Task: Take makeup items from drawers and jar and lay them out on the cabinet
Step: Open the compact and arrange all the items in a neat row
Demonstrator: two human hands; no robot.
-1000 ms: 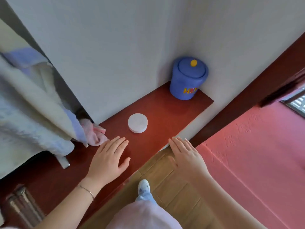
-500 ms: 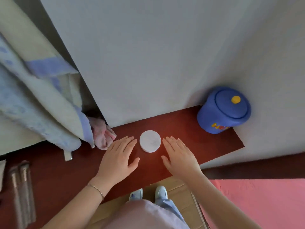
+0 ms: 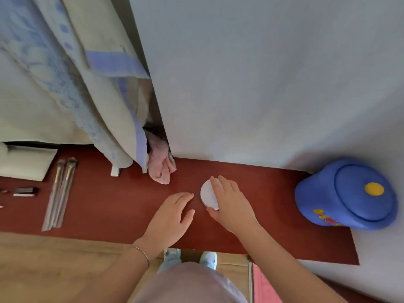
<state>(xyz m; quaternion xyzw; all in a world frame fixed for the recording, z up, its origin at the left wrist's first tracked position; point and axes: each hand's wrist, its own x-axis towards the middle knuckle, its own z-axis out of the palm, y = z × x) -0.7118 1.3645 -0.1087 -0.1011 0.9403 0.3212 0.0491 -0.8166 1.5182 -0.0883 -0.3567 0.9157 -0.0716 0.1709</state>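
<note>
2 hands are over the red-brown bench (image 3: 109, 213), seen from my head view. My right hand (image 3: 229, 204) lies on the white round compact (image 3: 206, 194): straight fingers cover its right half and the thumb touches its near edge, so I read the hand as resting on it, not clearly gripping. The compact lies flat, its round face up, near the middle of the bench just before the white wall (image 3: 262, 84); being a disc, it shows no long axis. My left hand (image 3: 172, 213) is flat on the bench just left of the compact, fingers together and relaxed, thumb spread, holding nothing; a thin bracelet (image 3: 141, 251) circles its wrist.

The blue jar (image 3: 345, 193) stands at the right end of the bench against the wall, lid on, with a yellow knob (image 3: 374, 189) on top.

At the left, long silvery makeup brushes (image 3: 59, 193) lie side by side, their long axes running from near edge to far edge, slightly tilted. Small dark items (image 3: 25, 191) lie left of them, too blurred to name. A pink cloth (image 3: 161, 169) and a pale curtain (image 3: 76, 84) hang onto the far edge.
</note>
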